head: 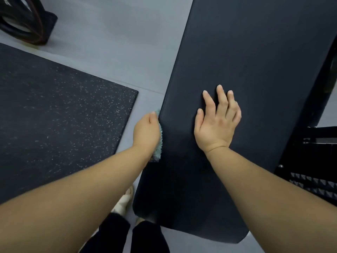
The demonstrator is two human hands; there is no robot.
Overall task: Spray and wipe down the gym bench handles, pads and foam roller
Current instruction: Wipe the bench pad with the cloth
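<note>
2 hands (145, 132) (217, 123) on pad (255, 70), cloth (159, 143) under L

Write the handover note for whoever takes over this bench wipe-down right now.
Left hand holds the teal cloth against the left side edge of the bench pad.
Right hand lies flat on the pad's top, fingers spread.
Spray bottle, handles and foam roller: not in view.
Done: the picture does not show which surfaces are already wiped.
Left: finish the pad's side edge, then check the handles and the roller.
</note>
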